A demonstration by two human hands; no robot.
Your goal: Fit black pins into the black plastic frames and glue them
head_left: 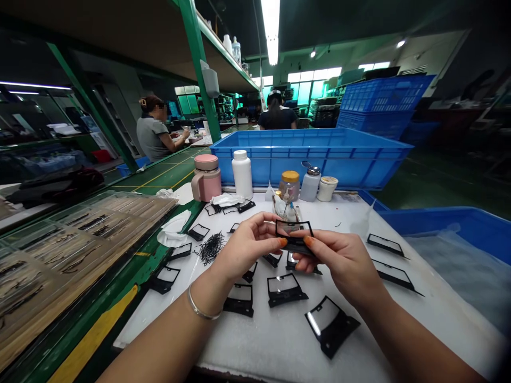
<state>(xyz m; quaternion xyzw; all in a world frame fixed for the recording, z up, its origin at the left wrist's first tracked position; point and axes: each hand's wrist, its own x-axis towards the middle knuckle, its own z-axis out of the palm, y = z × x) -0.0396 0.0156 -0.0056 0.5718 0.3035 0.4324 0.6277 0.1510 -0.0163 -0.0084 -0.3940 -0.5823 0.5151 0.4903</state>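
Note:
Between both hands, above the white work surface (279, 340), a black plastic frame with a clear window (295, 243) is held up. My left hand (253, 242) pinches its left side with thumb and fingers. Gripping the lower right edge is my right hand (337, 260), its thumb on the front. Similar black frames lie below and around, among them one frame (285, 292) under the hands and another frame (331, 327) nearer to me. A pile of thin black strips (211, 248) lies left of my left hand.
Beyond the hands stand a pink mug (206, 181), a white bottle (241, 178), a yellow-lidded jar (289, 186) and a pump bottle (310, 183). Behind them is a large blue crate (319, 159). A divided tray (80, 239) lies left. Two people (154, 130) sit farther back.

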